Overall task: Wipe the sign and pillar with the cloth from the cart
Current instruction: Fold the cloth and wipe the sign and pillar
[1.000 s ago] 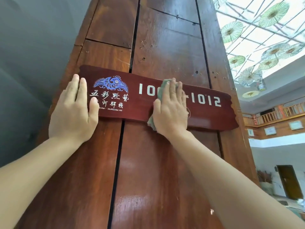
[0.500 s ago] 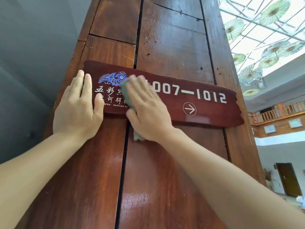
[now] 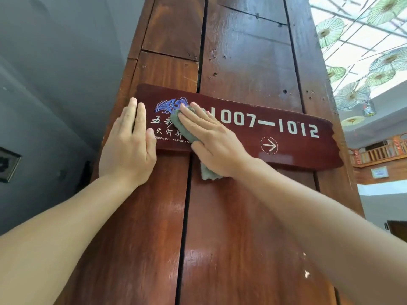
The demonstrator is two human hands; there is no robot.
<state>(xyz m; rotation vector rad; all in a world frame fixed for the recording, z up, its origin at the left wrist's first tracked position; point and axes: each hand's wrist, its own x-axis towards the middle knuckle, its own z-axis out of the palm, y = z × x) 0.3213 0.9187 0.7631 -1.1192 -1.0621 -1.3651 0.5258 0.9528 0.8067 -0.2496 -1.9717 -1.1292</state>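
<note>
A dark red wooden sign with white numbers 1007-1012, an arrow and a blue fish logo is fixed across a tall brown plank pillar. My right hand lies flat on the sign's left half and presses a grey-green cloth against the lettering; a corner of the cloth hangs out below my palm. My left hand rests flat, fingers together, over the sign's left end and the pillar beside it. The cart is out of view.
A grey wall with a dark framed plate stands to the left. To the right are a glass roof with hanging green paper umbrellas, a wooden balcony railing and a dark doorway lower down.
My right hand has slid the cloth leftward along the sign, from over the numbers to the logo and lettering. The left hand has stayed flat in place.
</note>
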